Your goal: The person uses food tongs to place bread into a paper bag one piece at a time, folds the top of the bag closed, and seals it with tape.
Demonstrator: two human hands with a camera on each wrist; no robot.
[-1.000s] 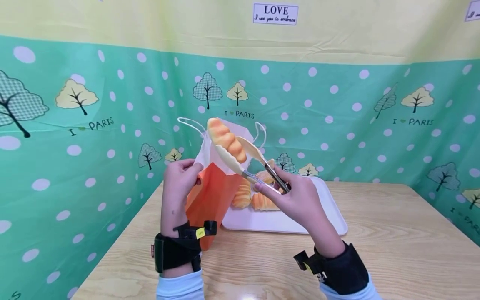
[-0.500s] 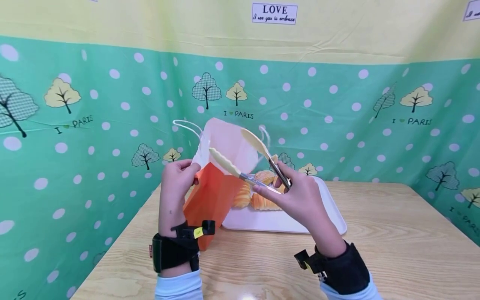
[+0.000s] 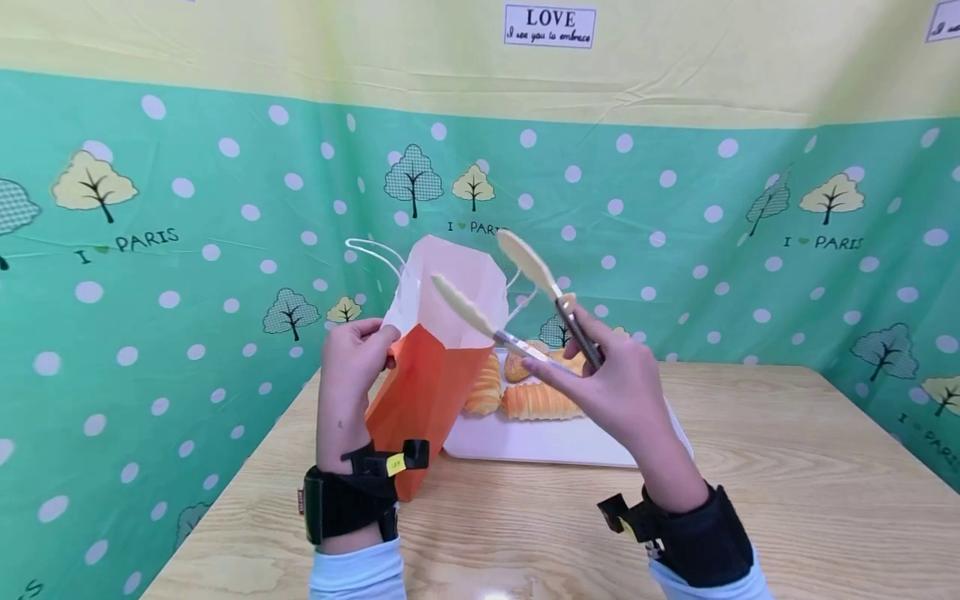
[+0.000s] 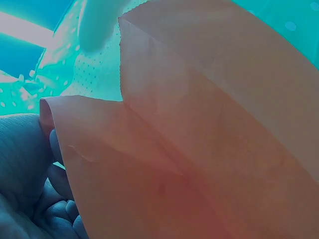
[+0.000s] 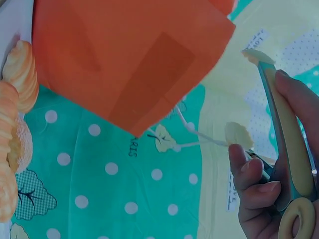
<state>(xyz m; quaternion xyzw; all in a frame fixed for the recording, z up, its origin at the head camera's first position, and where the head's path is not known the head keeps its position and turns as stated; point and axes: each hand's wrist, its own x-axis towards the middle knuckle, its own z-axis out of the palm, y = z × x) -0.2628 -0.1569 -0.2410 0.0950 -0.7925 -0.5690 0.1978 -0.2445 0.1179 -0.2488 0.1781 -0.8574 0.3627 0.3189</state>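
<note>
An orange paper bag (image 3: 429, 392) with a white inside and white cord handles stands tilted on the table, its mouth facing up. My left hand (image 3: 354, 362) pinches the bag's near left rim between thumb and fingers; the left wrist view shows the bag wall (image 4: 164, 149) close up. In my right hand (image 3: 615, 379) is a pair of tongs (image 3: 531, 262), gripped by the handles. Their cream tips are spread apart with nothing between them, in front of and beside the bag's mouth. The right wrist view shows the tongs (image 5: 289, 134) to the right of the bag.
Behind the bag and right hand, a white tray (image 3: 540, 446) holds several breads, among them a ridged roll (image 3: 536, 402). The wooden table (image 3: 765, 467) extends right of the tray. A green dotted curtain (image 3: 675, 250) hangs close behind and at the left.
A ridged bread held in the tongs at the bag's mouth a second ago is gone from them, and the tongs are spread. My right hand has drawn back slightly right; my left stays on the rim.
</note>
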